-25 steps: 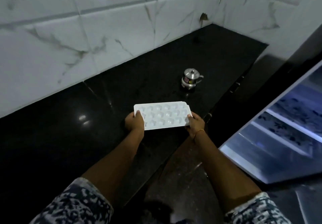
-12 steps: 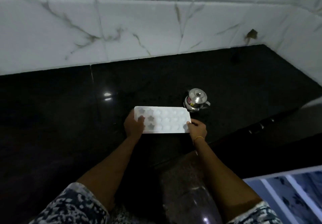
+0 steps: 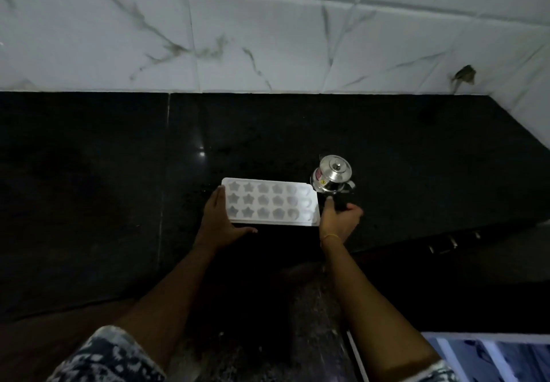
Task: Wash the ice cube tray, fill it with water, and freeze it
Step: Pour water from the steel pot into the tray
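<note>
The white ice cube tray (image 3: pixel 269 201) with star-shaped and rounded cells lies flat on the black counter (image 3: pixel 119 188). My left hand (image 3: pixel 221 222) is at the tray's left end, thumb along its edge and fingers spread along the front, not gripping. Just off the tray's right end, my right hand (image 3: pixel 337 219) has its fingers apart and its thumb near the tray's corner. I cannot tell whether the cells hold water.
A small steel pot with a lid (image 3: pixel 331 177) stands right behind the tray's right corner. White marble tiles (image 3: pixel 268 39) form the wall behind the counter and at the right. An open, lit fridge door shelf (image 3: pixel 491 358) shows at bottom right.
The tray went from held above the counter to lying flat on it. Both hands have loosened their hold and spread open. My view has swung left, away from the fridge.
</note>
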A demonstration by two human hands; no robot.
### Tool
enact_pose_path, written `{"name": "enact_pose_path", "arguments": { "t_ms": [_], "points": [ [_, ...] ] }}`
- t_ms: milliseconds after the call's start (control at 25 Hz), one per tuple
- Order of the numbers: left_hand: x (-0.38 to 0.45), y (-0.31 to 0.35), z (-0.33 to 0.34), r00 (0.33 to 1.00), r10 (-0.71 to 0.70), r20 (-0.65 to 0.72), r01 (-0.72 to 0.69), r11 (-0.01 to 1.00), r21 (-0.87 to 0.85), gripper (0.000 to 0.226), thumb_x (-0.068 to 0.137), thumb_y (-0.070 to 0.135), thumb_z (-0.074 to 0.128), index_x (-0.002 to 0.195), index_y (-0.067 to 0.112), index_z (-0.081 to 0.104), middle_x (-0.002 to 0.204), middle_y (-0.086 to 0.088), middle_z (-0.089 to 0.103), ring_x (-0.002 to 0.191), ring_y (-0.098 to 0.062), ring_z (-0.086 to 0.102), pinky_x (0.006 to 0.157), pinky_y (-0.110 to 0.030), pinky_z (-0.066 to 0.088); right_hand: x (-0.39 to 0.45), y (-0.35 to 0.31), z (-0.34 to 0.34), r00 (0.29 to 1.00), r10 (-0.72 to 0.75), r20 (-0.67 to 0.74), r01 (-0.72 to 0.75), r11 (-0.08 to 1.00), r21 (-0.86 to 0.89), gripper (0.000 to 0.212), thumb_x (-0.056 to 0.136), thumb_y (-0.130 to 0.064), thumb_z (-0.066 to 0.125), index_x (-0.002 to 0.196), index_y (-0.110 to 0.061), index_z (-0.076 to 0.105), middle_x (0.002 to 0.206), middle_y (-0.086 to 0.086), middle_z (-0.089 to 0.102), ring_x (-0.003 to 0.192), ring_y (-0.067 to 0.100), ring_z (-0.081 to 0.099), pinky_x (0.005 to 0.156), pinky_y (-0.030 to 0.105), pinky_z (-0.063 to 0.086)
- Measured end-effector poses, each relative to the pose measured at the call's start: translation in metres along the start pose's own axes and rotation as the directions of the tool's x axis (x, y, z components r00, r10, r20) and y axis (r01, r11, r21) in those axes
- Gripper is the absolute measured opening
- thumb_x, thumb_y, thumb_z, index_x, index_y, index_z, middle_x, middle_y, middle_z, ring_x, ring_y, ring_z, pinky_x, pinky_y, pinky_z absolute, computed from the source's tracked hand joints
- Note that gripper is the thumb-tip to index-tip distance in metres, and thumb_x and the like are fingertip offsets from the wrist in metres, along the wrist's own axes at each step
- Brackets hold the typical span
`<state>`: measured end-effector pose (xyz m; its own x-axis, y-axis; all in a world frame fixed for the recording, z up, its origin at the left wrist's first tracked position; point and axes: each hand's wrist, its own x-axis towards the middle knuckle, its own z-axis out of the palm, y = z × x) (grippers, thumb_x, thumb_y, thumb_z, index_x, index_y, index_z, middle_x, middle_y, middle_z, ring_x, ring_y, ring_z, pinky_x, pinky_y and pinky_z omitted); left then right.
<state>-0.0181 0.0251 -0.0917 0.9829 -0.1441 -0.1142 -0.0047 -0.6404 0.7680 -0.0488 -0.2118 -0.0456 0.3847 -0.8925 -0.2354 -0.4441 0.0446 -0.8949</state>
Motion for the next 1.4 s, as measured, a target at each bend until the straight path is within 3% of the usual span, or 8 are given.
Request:
{"name": "enact_pose_path", "arguments": {
  "t_ms": [160, 280, 440, 560, 680, 840, 1000, 1400],
  "points": [
    [-0.004, 0.0, 0.001, 0.999, 0.022, -0.031, -0.021, 0.999, 0.043, 0.137, 0.043, 0.077, 0.06, 0.152, 0.01, 0.012, 0.156, -0.014, 0.02, 0.142, -0.03, 0.023, 0.116, -0.043, 0.025, 0.026, -0.028, 0.003, 0.994, -0.104, -0.043, 0.099, 0.989, -0.111, 0.061, 0.084, -0.04, 0.064, 0.133, -0.013, 0.039, 0.135, 0.018, 0.037, 0.106, 0.036, 0.054, 0.087, 0.039, 0.047],
    [-0.005, 0.0, 0.002, 0.997, 0.027, -0.076, -0.023, 0.999, 0.047, 0.133, 0.047, 0.074, 0.065, 0.151, 0.009, 0.014, 0.154, -0.013, 0.024, 0.141, -0.029, 0.025, 0.115, -0.042, 0.028, 0.049, -0.036, 0.007, 0.988, -0.148, 0.041, 0.153, 0.978, -0.145, 0.035, 0.088, -0.036, 0.059, 0.102, -0.004, 0.056, 0.122, 0.015, 0.043, 0.09, 0.026, 0.052, 0.088, 0.036, 0.047],
    [-0.004, -0.001, 0.003, 0.997, 0.042, -0.066, -0.037, 0.997, 0.067, 0.127, 0.055, 0.058, 0.082, 0.151, 0.011, 0.014, 0.155, -0.01, 0.024, 0.142, -0.026, 0.025, 0.115, -0.042, 0.029, 0.066, -0.021, 0.004, 0.981, -0.104, 0.161, 0.118, 0.99, -0.08, 0.031, 0.083, -0.044, 0.063, 0.076, -0.014, 0.06, 0.104, 0.015, 0.054, 0.089, 0.027, 0.057, 0.084, 0.041, 0.05],
    [-0.006, 0.001, 0.001, 0.998, 0.036, -0.059, -0.032, 0.997, 0.067, 0.127, 0.055, 0.065, 0.075, 0.151, 0.01, 0.012, 0.155, -0.012, 0.022, 0.142, -0.027, 0.024, 0.114, -0.038, 0.025, 0.069, -0.019, -0.001, 0.973, -0.052, 0.225, 0.059, 0.998, -0.025, 0.031, 0.082, -0.04, 0.063, 0.057, -0.022, 0.057, 0.087, 0.017, 0.059, 0.07, 0.024, 0.057, 0.065, 0.038, 0.053],
    [-0.01, 0.002, -0.001, 0.998, 0.034, -0.054, -0.033, 0.999, 0.028, 0.132, 0.048, 0.077, 0.058, 0.151, 0.008, 0.014, 0.155, -0.014, 0.024, 0.142, -0.029, 0.025, 0.114, -0.037, 0.024, 0.064, -0.036, -0.005, 0.941, 0.067, 0.33, -0.101, 0.991, 0.086, 0.026, 0.093, -0.022, 0.055, 0.069, -0.013, 0.054, 0.073, 0.008, 0.055, 0.061, 0.018, 0.054, 0.049, 0.029, 0.05],
    [-0.008, 0.004, -0.013, 0.997, 0.057, -0.048, -0.061, 0.994, -0.088, 0.134, 0.042, 0.071, 0.069, 0.15, 0.01, 0.018, 0.152, -0.003, 0.026, 0.139, -0.017, 0.026, 0.114, -0.032, 0.025, 0.061, -0.046, -0.008, 0.91, 0.188, 0.369, -0.284, 0.932, 0.226, 0.023, 0.095, -0.009, 0.052, 0.072, -0.007, 0.051, 0.075, 0.009, 0.052, 0.066, 0.018, 0.053, 0.051, 0.023, 0.053],
    [0.004, -0.005, -0.031, 1.0, 0.004, 0.031, 0.002, 0.983, -0.182, 0.125, 0.05, 0.04, 0.092, 0.15, 0.011, 0.022, 0.154, -0.008, 0.027, 0.141, -0.021, 0.03, 0.111, -0.025, 0.024, 0.044, -0.05, -0.012, 0.935, 0.155, 0.318, -0.234, 0.944, 0.231, 0.022, 0.094, -0.009, 0.053, 0.072, -0.009, 0.052, 0.076, 0.008, 0.052, 0.066, 0.017, 0.054, 0.047, 0.023, 0.052],
    [0.006, -0.04, -0.045, 0.953, 0.269, 0.142, -0.275, 0.961, 0.025, 0.11, 0.063, 0.046, 0.083, 0.149, 0.01, 0.025, 0.154, -0.007, 0.031, 0.143, -0.022, 0.027, 0.117, -0.03, 0.022, -0.046, -0.046, -0.019, 0.952, 0.091, 0.293, -0.178, 0.942, 0.285, 0.015, 0.091, -0.014, 0.057, 0.079, -0.006, 0.06, 0.063, 0.005, 0.06, 0.058, 0.018, 0.058, 0.051, 0.03, 0.054]
  ]
}}
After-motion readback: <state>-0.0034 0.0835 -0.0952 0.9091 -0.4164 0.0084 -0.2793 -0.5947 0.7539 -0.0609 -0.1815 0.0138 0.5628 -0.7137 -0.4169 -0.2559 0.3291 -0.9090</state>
